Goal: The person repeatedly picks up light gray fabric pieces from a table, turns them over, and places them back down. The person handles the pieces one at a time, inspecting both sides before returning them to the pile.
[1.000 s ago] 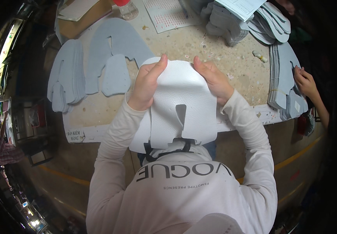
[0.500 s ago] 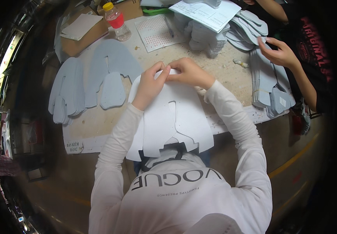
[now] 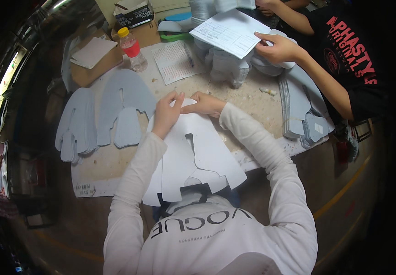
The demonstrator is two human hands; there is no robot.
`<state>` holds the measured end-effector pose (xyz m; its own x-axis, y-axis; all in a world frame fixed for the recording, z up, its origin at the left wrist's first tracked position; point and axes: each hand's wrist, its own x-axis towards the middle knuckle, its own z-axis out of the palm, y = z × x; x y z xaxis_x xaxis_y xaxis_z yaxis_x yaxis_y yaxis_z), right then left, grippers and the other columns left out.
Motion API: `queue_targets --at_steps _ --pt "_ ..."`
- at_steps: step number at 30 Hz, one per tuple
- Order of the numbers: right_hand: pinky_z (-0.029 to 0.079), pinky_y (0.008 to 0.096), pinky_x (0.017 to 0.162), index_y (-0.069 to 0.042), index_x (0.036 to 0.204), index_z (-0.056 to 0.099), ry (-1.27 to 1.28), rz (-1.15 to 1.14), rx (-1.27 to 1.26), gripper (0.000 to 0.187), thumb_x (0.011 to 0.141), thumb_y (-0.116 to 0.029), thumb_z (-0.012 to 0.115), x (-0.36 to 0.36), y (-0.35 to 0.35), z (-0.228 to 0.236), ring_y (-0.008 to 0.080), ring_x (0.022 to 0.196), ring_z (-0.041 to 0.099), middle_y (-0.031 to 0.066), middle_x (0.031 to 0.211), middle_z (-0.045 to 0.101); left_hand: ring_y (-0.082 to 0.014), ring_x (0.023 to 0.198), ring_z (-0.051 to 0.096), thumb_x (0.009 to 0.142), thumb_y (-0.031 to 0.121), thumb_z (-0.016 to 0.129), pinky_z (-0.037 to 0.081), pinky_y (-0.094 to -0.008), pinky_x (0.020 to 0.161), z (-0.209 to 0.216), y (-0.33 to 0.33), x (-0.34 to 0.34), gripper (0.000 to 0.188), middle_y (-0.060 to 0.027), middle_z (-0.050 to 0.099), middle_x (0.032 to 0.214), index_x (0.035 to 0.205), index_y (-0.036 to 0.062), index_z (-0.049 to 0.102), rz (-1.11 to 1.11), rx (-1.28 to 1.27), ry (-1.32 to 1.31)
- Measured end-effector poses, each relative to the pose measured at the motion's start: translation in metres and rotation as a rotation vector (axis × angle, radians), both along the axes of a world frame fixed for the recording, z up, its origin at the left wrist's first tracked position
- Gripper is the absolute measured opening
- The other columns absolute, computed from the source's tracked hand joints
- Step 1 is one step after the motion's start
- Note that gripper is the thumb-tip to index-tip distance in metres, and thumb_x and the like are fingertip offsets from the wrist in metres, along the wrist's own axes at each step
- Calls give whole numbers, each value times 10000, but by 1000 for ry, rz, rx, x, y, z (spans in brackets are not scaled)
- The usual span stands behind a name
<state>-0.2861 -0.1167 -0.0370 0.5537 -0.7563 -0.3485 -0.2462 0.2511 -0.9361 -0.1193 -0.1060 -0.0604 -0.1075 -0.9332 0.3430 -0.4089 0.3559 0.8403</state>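
Both my hands pinch the rounded top of a few white shoe-upper cut pieces (image 3: 207, 146), held overlapped in front of me over the near table edge. My left hand (image 3: 166, 113) is closed on the top left edge, thumb toward the middle. Close beside it, my right hand (image 3: 203, 104) is closed on the top right edge. Each piece has a slot in its middle and a stepped lower edge that hangs by my lap. Left of my left hand, a grey upper piece (image 3: 127, 87) lies flat with a smaller tongue-shaped piece (image 3: 128, 128) on it.
A stack of grey pieces (image 3: 75, 119) stands at the left. Behind are a bottle with a yellow cap (image 3: 131, 49), a cardboard box (image 3: 92, 68) and a printed sheet (image 3: 175, 62). At the right, a co-worker's hand (image 3: 278, 48) holds a white form (image 3: 225, 32) over grey stacks (image 3: 294, 103).
My view has shifted, so the table sits lower in the picture. My hands still pinch the white pieces. The co-worker's hand has gone from the grey pieces to the white form.
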Motion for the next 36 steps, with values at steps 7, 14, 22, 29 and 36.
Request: queue_targets --at_steps 7,14,22,29,36 --pt "512 240 688 71 1118 576 -112 -26 89 441 781 -161 739 -14 36 0 134 800 630 99 978 656 -149 608 395 904 300 590 402 -303 605 -2 2 -3 364 -115 480 617 736 -10 497 33 9 -54" --pt "514 259 748 72 1118 585 -132 -80 102 445 777 -171 736 -30 88 -4 153 822 636 110 982 663 -265 597 491 887 312 595 437 -344 640 -3 0 -5 355 -161 572 663 748 -12 550 44 -10 -78" --pt "507 262 706 77 1055 627 -110 -96 41 457 764 -250 758 -53 154 -2 163 782 631 124 930 674 -226 602 469 875 353 597 436 -320 646 -4 2 -5 369 -126 569 652 754 6 566 24 12 -102" --pt "413 214 535 43 757 677 -30 -21 36 289 778 -233 759 -72 197 2 53 577 522 10 648 620 -189 606 448 874 360 601 430 -300 642 -7 2 -6 358 -85 562 639 759 22 577 5 -5 -111" --pt "486 197 512 44 791 694 -175 69 368 209 841 -159 691 -89 239 21 84 542 606 72 681 679 -175 617 473 871 369 610 436 -293 655 -13 -5 -2 372 -75 570 646 752 19 571 -15 -41 -76"
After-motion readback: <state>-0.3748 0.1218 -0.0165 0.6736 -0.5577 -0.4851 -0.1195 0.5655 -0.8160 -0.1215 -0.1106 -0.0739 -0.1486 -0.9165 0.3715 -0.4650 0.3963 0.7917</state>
